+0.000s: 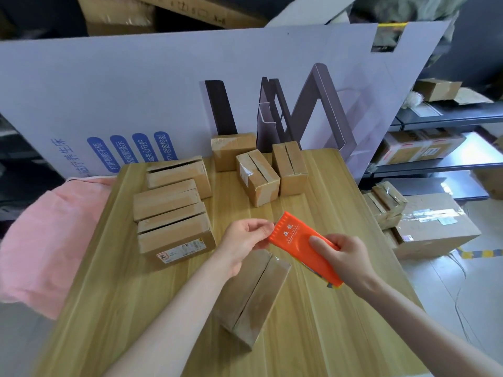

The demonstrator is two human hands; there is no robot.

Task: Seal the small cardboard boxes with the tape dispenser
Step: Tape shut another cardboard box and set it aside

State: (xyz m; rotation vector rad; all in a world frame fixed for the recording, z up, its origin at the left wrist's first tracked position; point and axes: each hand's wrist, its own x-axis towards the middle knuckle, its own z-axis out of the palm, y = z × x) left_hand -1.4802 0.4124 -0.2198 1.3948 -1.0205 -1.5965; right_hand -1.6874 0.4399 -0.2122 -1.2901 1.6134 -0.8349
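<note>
An orange tape dispenser (298, 240) is held above the wooden table (313, 322). My right hand (344, 259) grips its body, thumb on top. My left hand (245, 242) pinches at its toothed front edge, fingers closed there; the clear tape end cannot be made out. Directly below the hands lies a small cardboard box (253, 292), long side running away from me, its two top flaps meeting along a middle seam. Three long flat boxes (168, 200) lie side by side to the left, and three smaller boxes (258, 172) stand at the far end.
A large white printed cardboard sheet (163, 91) stands upright behind the table. A pink cloth (49, 240) lies off the table's left edge. On the right, bigger taped boxes (430, 227) sit on the floor beside dark shelves (435, 164) holding more boxes.
</note>
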